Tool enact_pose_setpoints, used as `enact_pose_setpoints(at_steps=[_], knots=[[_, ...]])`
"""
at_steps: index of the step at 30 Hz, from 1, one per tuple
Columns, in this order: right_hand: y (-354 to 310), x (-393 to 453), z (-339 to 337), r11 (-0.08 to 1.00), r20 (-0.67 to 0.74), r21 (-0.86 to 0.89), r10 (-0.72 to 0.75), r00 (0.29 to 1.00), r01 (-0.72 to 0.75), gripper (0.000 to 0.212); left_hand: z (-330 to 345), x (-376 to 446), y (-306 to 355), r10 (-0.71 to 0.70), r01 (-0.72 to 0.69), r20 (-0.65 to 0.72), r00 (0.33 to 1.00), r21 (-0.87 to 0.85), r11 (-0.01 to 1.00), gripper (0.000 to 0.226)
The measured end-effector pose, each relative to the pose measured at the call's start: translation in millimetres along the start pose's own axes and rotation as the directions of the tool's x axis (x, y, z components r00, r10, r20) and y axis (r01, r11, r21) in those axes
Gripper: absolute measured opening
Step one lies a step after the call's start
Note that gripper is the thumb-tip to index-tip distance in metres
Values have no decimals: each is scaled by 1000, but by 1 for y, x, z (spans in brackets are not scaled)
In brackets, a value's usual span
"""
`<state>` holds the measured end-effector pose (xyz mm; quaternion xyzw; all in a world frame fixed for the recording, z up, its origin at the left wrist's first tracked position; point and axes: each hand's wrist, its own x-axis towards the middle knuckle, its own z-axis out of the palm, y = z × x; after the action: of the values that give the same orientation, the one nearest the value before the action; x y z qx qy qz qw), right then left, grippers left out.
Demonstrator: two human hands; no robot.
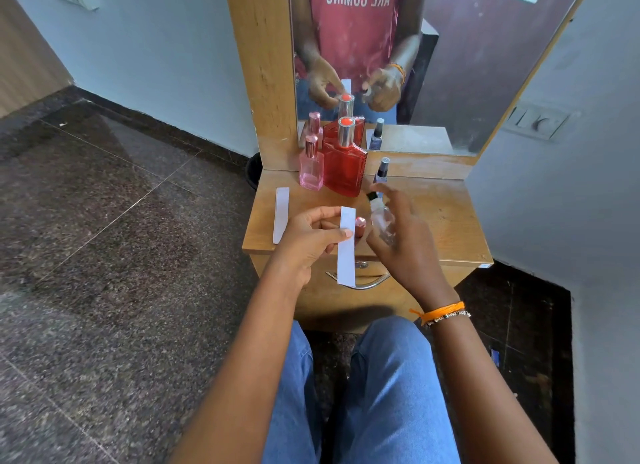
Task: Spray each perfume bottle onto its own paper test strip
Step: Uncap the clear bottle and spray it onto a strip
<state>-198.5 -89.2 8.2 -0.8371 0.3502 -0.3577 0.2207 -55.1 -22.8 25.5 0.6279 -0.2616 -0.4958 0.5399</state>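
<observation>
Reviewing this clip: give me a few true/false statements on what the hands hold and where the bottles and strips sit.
1. The left hand holds a white paper strip. True.
2. The right hand holds the red bottle. False: it holds a small clear spray bottle; the red bottle stands on the wooden table.
3. A second paper strip lies on the table, left of the hands. True.
4. The pink bottle stands to the right of the red one. False: it stands to its left.
5. The pink bottle lies on its side. False: it stands upright.
</observation>
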Motion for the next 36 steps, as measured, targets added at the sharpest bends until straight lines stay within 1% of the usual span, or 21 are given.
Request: enact_pose_setpoints(at_steps=[2,4,6,10,12,14,17,20,22,28,32,36], knots=[[6,-4,2,979,-49,175,113,992,-103,61,-2,1,-2,3,-3,-16,1000,0,1000,31],[12,-6,6,936,-79,287,235,969,-203,61,-4,1,-3,3,-3,-23,1000,7,1000,31],[14,-5,11,910,-92,312,317,944,-275,60,-6,2,-4,7,-7,-26,1000,4,1000,32],[12,1,25,901,-21,262,363,932,-345,74,-6,4,-4,11,-11,-50,999,7,1000,30],[12,3,32,921,-11,191,348,938,-339,75,-5,4,-5,17,-16,-52,998,22,1000,31],[12,4,36,929,-59,152,348,935,-337,69,-5,5,-5,23,-21,-57,998,40,999,31],[17,3,27,904,-188,243,401,897,-353,60,1,8,-4,39,-36,-40,998,80,996,33],[29,-3,7,866,-293,361,458,840,-346,60,18,15,-4,70,-70,6,998,144,987,32],[38,-7,-6,863,-344,386,463,817,-326,61,35,20,-5,101,-104,25,995,197,975,32],[46,-12,-30,848,-342,398,491,802,-350,62,75,41,-5,217,-195,-8,976,409,892,33],[43,-15,-36,839,-321,414,497,806,-353,63,87,51,-4,260,-190,-74,963,499,845,33],[42,-17,-36,829,-290,402,518,805,-389,65,91,53,-8,310,-180,-110,944,616,767,36]])
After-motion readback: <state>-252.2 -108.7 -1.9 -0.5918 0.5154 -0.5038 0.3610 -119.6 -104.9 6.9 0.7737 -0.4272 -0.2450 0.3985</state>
